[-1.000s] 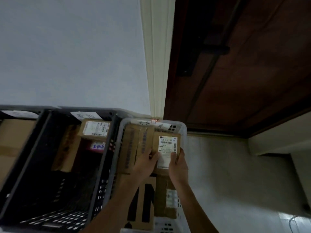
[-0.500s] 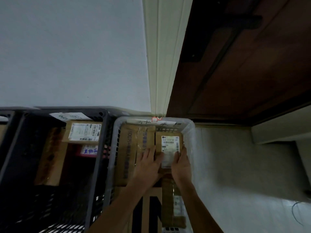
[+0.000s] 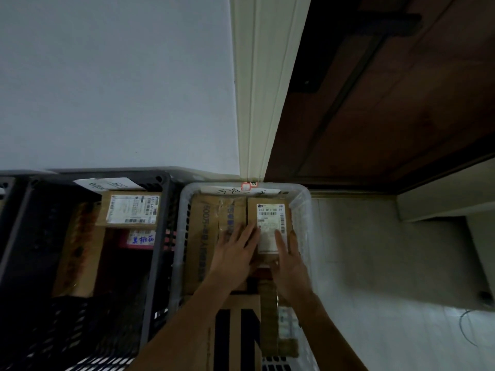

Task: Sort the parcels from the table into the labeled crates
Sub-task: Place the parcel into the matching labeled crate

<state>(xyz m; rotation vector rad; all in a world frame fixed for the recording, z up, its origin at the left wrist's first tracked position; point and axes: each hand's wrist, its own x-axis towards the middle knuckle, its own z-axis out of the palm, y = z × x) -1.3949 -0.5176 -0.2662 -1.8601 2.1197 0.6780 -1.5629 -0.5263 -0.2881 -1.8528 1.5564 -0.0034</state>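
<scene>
Parcel in hand: we see a small brown cardboard parcel with a white barcode label (image 3: pixel 269 223) lying flat in the far right corner of the pale translucent plastic crate (image 3: pixel 304 207), label up.
Left hand: our left hand (image 3: pixel 235 253) lies flat with fingers straight and spread, across the parcel's left edge and the taped brown cardboard box (image 3: pixel 214 231) just beside it.
Right hand: our right hand (image 3: pixel 288 259) rests on the parcel's near right part, fingers straight, the forefinger on the white label; it grips nothing.
Pale crate: a handwritten paper tag (image 3: pixel 235 190) sits on its far rim, and a brown box with black stripes (image 3: pixel 235 336) fills its near end.
Neighbouring crate: a dark slatted plastic crate (image 3: pixel 158 236) stands touching the pale one's left side; at its far edge lies a brown labelled parcel (image 3: pixel 131 210).
Surroundings: white wall (image 3: pixel 115 81) and a dark wooden door (image 3: pixel 388 103).
</scene>
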